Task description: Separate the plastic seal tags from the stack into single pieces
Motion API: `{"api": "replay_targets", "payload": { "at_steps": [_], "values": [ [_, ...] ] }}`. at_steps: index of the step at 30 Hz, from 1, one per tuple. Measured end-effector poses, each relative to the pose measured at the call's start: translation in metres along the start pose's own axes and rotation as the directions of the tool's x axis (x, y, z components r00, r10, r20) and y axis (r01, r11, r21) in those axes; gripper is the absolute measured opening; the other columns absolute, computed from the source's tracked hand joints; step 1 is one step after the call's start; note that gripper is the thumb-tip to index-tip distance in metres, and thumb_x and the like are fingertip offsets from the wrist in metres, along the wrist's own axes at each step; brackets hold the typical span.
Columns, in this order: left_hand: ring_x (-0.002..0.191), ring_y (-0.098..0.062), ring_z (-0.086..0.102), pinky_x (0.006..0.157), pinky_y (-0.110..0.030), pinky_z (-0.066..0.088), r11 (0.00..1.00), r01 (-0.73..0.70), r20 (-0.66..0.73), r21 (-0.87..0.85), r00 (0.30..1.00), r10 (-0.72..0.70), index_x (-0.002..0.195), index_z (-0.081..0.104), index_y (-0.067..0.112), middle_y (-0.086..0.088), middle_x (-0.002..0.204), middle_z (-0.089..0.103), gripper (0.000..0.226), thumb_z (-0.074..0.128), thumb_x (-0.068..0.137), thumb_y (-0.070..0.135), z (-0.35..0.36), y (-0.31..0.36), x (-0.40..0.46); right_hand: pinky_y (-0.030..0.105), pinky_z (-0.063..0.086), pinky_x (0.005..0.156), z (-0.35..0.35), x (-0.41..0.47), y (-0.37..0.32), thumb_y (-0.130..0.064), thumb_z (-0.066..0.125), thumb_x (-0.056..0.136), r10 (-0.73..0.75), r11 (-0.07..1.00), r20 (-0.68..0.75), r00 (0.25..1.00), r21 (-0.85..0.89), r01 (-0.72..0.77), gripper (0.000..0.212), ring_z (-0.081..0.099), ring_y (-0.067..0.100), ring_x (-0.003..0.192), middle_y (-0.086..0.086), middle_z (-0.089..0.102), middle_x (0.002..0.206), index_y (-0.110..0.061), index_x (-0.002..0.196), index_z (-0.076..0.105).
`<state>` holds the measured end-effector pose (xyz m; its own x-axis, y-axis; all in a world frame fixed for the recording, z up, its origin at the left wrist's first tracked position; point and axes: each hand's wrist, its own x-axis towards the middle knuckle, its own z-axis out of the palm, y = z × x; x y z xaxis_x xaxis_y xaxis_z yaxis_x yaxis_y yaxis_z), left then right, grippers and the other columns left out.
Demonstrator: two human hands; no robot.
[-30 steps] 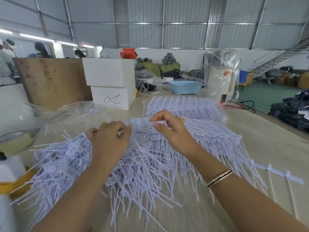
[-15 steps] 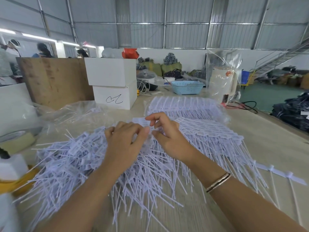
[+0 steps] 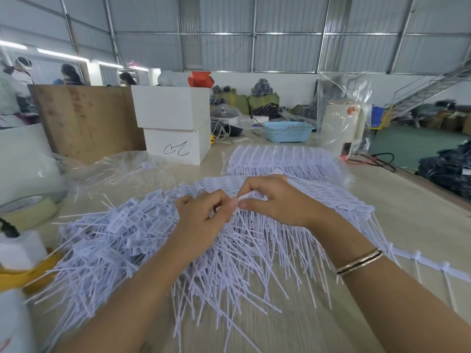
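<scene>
A stack of joined white plastic seal tags (image 3: 331,200) lies across the middle of the table, tails pointing toward me. Left of it spreads a loose heap of single tags (image 3: 109,240). My left hand (image 3: 201,222) and my right hand (image 3: 275,200) meet over the stack's left end, and both pinch the white head of one tag (image 3: 242,197) between thumb and fingertips. A second stack of joined tags (image 3: 283,159) lies farther back. A short strip of joined tags (image 3: 433,266) rests at the right.
Two stacked white boxes (image 3: 175,123) and a wooden board (image 3: 84,118) stand at the back left. A blue basket (image 3: 288,131) and a bagged white appliance (image 3: 344,123) stand behind. Crumpled clear plastic (image 3: 114,171) and a tape roll (image 3: 28,207) lie left. People stand far left.
My left hand has moved right from the loose heap to meet my right hand at the stack's end. Both now pinch the same tag head.
</scene>
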<state>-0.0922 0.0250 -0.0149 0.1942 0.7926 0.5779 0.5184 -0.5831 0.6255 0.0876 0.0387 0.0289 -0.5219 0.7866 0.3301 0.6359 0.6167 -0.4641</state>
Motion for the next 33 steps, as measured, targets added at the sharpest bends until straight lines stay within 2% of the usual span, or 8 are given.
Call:
{"api": "replay_targets", "payload": {
  "at_steps": [4,8,12,15,18,25,30,33],
  "values": [
    [0.046,-0.005,0.047,0.055,-0.014,0.034,0.982,0.086,0.000,-0.168,0.996,-0.087,0.070,0.061,0.019,0.017,0.059,0.062,0.032,0.046,0.098,0.025,-0.002,0.001,0.002,0.025,0.026,0.074,0.005,0.000,0.000,-0.019,0.065,0.089,-0.051,0.986,-0.098,0.994,0.154,0.066,0.007,0.049,-0.002,0.062,-0.015,0.056,0.065,-0.017,0.083,0.061],
    [0.077,-0.031,0.057,0.069,-0.028,0.039,0.954,0.145,-0.013,-0.264,0.988,-0.154,0.077,0.068,0.022,-0.002,0.080,0.069,0.033,0.045,0.097,0.034,-0.004,0.001,0.004,0.027,0.028,0.075,0.012,0.001,-0.005,-0.012,0.063,0.089,-0.071,0.967,-0.176,0.982,0.231,0.111,0.020,0.050,-0.003,0.062,-0.022,0.053,0.060,-0.025,0.076,0.055],
    [0.066,0.000,0.060,0.062,-0.007,0.042,0.900,0.184,-0.082,-0.394,0.969,-0.234,0.071,0.067,0.023,0.014,0.072,0.068,0.038,0.042,0.100,0.032,-0.010,0.001,0.005,0.023,0.042,0.081,0.007,-0.002,-0.009,-0.009,0.061,0.090,-0.018,0.910,-0.306,0.952,0.389,0.142,0.018,0.056,0.005,0.074,-0.008,0.060,0.075,-0.020,0.076,0.056],
    [0.050,-0.002,0.046,0.066,-0.019,0.040,0.961,0.129,-0.163,-0.245,0.972,-0.172,0.063,0.060,0.025,0.015,0.058,0.060,0.039,0.046,0.099,0.033,-0.017,-0.004,0.008,0.047,0.040,0.097,0.001,-0.004,-0.009,-0.018,0.062,0.089,-0.007,0.923,-0.373,0.928,0.355,0.150,0.015,0.059,0.016,0.084,-0.012,0.062,0.075,-0.028,0.078,0.060],
    [0.068,-0.011,0.052,0.087,-0.041,0.028,0.992,0.095,-0.320,0.078,0.945,-0.065,0.060,0.051,0.025,0.006,0.058,0.056,0.037,0.055,0.090,0.046,-0.018,-0.013,0.009,0.061,0.033,0.094,0.002,-0.001,-0.013,-0.022,0.065,0.087,-0.080,0.965,-0.380,0.921,0.201,0.167,0.012,0.058,0.018,0.089,-0.017,0.062,0.083,-0.034,0.083,0.064],
    [0.087,-0.022,0.056,0.080,-0.035,0.017,0.806,0.185,-0.381,0.562,0.923,0.054,0.084,0.065,0.022,0.005,0.082,0.064,0.035,0.055,0.087,0.055,-0.023,-0.031,0.006,0.036,0.021,0.096,0.018,0.003,-0.011,-0.022,0.064,0.088,-0.103,0.985,-0.359,0.928,0.092,0.145,0.023,0.047,0.000,0.090,-0.017,0.044,0.088,-0.035,0.106,0.058],
    [0.079,0.001,0.052,0.081,-0.032,0.020,0.977,-0.061,-0.155,0.204,0.983,0.094,0.074,0.060,0.035,0.020,0.069,0.058,0.039,0.031,0.086,0.059,-0.011,0.000,0.004,0.026,0.018,0.090,0.029,0.001,-0.014,-0.024,0.056,0.090,-0.166,0.986,-0.242,0.956,-0.055,0.157,0.060,0.030,-0.009,0.098,-0.011,0.034,0.097,-0.039,0.137,0.021],
    [0.063,0.000,0.051,0.083,-0.037,0.028,0.999,-0.037,-0.041,0.012,0.998,0.037,0.072,0.059,0.030,0.015,0.056,0.053,0.033,0.046,0.084,0.058,0.001,0.008,-0.001,0.029,0.021,0.087,0.031,-0.002,-0.015,-0.015,0.051,0.076,-0.188,0.982,-0.183,0.965,-0.039,0.184,0.074,0.023,-0.020,0.096,-0.010,0.033,0.101,-0.043,0.135,0.015]
  ]
}}
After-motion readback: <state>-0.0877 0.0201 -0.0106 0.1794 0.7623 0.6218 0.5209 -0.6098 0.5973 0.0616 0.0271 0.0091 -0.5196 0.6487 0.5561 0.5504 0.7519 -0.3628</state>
